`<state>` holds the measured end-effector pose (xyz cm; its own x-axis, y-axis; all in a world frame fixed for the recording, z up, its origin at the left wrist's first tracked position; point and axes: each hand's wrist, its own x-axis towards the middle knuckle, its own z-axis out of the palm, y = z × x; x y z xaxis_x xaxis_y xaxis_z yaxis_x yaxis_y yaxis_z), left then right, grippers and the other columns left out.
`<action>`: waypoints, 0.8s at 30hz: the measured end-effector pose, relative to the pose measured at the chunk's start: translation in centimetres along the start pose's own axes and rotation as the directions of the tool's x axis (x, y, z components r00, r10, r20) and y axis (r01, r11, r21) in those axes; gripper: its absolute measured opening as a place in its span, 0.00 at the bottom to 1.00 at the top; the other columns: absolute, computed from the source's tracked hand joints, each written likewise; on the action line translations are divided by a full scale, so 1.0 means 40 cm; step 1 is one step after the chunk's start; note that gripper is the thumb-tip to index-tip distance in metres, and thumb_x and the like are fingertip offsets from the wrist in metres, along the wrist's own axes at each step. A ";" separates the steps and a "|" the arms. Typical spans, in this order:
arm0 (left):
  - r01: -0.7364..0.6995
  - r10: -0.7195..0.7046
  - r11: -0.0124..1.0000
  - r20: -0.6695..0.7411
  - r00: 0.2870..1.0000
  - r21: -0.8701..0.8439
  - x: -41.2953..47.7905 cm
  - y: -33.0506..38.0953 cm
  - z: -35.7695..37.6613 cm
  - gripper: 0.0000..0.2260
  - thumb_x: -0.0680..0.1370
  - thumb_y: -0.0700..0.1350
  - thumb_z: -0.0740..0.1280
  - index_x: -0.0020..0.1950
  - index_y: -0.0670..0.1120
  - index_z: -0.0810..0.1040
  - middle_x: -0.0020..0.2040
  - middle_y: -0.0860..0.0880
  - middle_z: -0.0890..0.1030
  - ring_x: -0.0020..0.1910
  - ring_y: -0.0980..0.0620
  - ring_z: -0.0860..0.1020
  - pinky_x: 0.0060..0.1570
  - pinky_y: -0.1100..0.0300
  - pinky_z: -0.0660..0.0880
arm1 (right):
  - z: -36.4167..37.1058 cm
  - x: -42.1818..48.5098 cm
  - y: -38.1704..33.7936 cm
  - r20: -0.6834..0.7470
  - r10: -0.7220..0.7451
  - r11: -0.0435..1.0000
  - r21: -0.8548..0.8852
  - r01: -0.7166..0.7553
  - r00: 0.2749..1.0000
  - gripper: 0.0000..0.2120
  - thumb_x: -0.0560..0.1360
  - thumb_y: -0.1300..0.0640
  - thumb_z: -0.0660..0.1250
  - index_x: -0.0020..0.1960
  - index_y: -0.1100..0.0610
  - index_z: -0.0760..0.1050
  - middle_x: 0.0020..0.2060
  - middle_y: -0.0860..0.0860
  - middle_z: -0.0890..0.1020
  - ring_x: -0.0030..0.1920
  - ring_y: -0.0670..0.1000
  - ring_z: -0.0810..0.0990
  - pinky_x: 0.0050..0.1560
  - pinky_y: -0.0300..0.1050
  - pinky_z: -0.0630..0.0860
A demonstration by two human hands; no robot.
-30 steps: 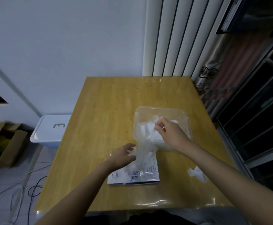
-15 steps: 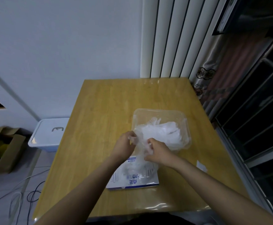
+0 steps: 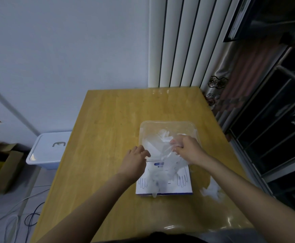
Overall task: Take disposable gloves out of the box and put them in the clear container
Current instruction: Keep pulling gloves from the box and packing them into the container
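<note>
A: What's diff vs half a sec ago?

B: Going left to right. The left hand [image 3: 137,156] has let go. It was pinching the film together w/ the other hand. Now its fingers are loose, holding nothing afaict, just past the far-left corner of the box [image 3: 164,183].

A: And the glove?

B: The glove [image 3: 168,157] is w/ the right hand [image 3: 187,149] only, fingers bunched round its top end. That hand has gone from over the box's far edge to beyond it, over the clear container [image 3: 167,123] just behind the box. The glove's tail drapes back toward the box opening.

A: So delivery, not pulling?

B: Prob yes: a one-handed carry, w/ the drop due next. A heap of gloves [image 3: 162,135] already lies in there, beyond the box.

A: Anything off?

B: One stray glove [image 3: 212,191] on the bench [image 3: 108,137], just right of the box. More film is bunched at the box opening, so the task is mid-way imo.
</note>
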<state>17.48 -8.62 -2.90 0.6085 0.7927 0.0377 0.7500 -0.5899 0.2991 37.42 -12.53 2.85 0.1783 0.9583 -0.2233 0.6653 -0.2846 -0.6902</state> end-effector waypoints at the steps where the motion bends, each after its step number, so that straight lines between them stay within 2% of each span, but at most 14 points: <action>1: -0.035 0.035 0.999 -0.020 0.999 -0.014 -0.008 0.007 0.001 0.13 0.80 0.41 0.59 0.63 0.48 0.74 0.60 0.50 0.73 0.58 0.50 0.71 0.56 0.63 0.64 | 0.003 0.000 0.002 0.010 0.008 1.000 0.007 -0.008 1.000 0.10 0.77 0.66 0.64 0.57 0.62 0.77 0.48 0.55 0.81 0.41 0.47 0.78 0.35 0.26 0.71; 3: -0.115 0.116 0.992 0.023 0.993 -0.043 -0.028 0.028 0.016 0.12 0.80 0.41 0.59 0.62 0.47 0.74 0.59 0.49 0.74 0.57 0.50 0.72 0.55 0.63 0.66 | 0.013 -0.001 0.007 0.032 0.016 1.000 0.007 -0.017 0.999 0.10 0.77 0.66 0.64 0.57 0.62 0.77 0.47 0.53 0.80 0.42 0.47 0.77 0.36 0.28 0.71; 6: -0.177 0.178 0.984 0.270 0.946 -0.028 -0.048 0.041 0.068 0.17 0.81 0.46 0.60 0.70 0.49 0.68 0.70 0.50 0.69 0.67 0.50 0.67 0.64 0.59 0.64 | 0.033 0.002 0.020 0.049 0.024 1.000 -0.015 -0.023 0.999 0.10 0.76 0.65 0.65 0.57 0.62 0.78 0.49 0.56 0.82 0.45 0.49 0.77 0.42 0.35 0.73; 9: -0.201 0.153 0.978 0.460 0.874 0.056 -0.043 0.041 0.114 0.23 0.80 0.50 0.60 0.74 0.51 0.61 0.77 0.48 0.57 0.74 0.48 0.57 0.71 0.53 0.57 | 0.049 0.002 0.035 0.037 0.038 0.999 -0.014 -0.038 0.999 0.10 0.76 0.66 0.65 0.56 0.62 0.78 0.49 0.56 0.82 0.43 0.48 0.77 0.36 0.30 0.70; 11: -0.210 0.133 0.972 0.483 0.866 0.108 -0.035 0.047 0.131 0.21 0.80 0.50 0.61 0.73 0.52 0.63 0.77 0.47 0.55 0.75 0.47 0.55 0.71 0.51 0.56 | 0.050 0.000 0.040 0.014 0.041 0.999 0.017 -0.041 0.999 0.10 0.76 0.67 0.63 0.56 0.63 0.77 0.49 0.55 0.81 0.38 0.44 0.76 0.33 0.26 0.69; 14: -0.249 0.123 0.944 0.467 0.875 0.217 -0.025 0.058 0.144 0.18 0.80 0.50 0.60 0.71 0.51 0.66 0.75 0.45 0.59 0.73 0.45 0.58 0.70 0.48 0.58 | 0.033 0.000 0.027 -0.051 0.039 0.993 0.110 -0.033 0.998 0.13 0.77 0.70 0.60 0.59 0.64 0.76 0.48 0.53 0.80 0.35 0.38 0.74 0.31 0.25 0.71; 16: -0.271 0.122 0.925 0.468 0.875 0.265 -0.022 0.060 0.149 0.18 0.81 0.49 0.60 0.70 0.50 0.66 0.74 0.44 0.60 0.71 0.43 0.59 0.69 0.47 0.59 | 0.013 0.006 0.010 -0.110 0.022 0.986 0.165 -0.004 0.994 0.15 0.77 0.71 0.59 0.61 0.64 0.75 0.49 0.52 0.80 0.37 0.38 0.75 0.31 0.27 0.72; 19: -0.279 0.128 0.918 0.455 0.881 0.283 -0.025 0.066 0.148 0.18 0.80 0.48 0.61 0.70 0.49 0.66 0.73 0.43 0.62 0.72 0.43 0.60 0.69 0.46 0.57 | -0.020 0.019 -0.008 -0.180 -0.007 0.982 0.184 0.041 0.984 0.15 0.76 0.71 0.59 0.61 0.65 0.74 0.49 0.51 0.79 0.39 0.44 0.76 0.31 0.27 0.73; 22: -0.264 0.080 0.909 0.487 0.870 0.322 -0.036 0.068 0.131 0.17 0.80 0.46 0.60 0.69 0.46 0.68 0.71 0.42 0.65 0.71 0.42 0.61 0.70 0.46 0.56 | -0.045 0.030 -0.014 -0.190 0.001 0.973 0.226 0.042 0.982 0.14 0.77 0.70 0.60 0.61 0.64 0.74 0.48 0.51 0.78 0.35 0.42 0.75 0.30 0.28 0.72; 24: -0.259 0.045 0.897 0.509 0.859 0.359 -0.046 0.063 0.110 0.16 0.81 0.47 0.58 0.67 0.44 0.71 0.69 0.42 0.68 0.68 0.43 0.66 0.69 0.47 0.58 | -0.054 0.036 -0.011 -0.190 0.018 0.964 0.263 0.034 0.982 0.13 0.77 0.70 0.60 0.60 0.63 0.75 0.46 0.51 0.80 0.34 0.43 0.75 0.32 0.31 0.72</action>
<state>19.41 -12.24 -6.42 0.6885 0.5765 -0.4400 0.6078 -0.7897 -0.0836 38.96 -10.96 4.32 0.3246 0.9405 -0.1004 0.4572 -0.2490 -0.8538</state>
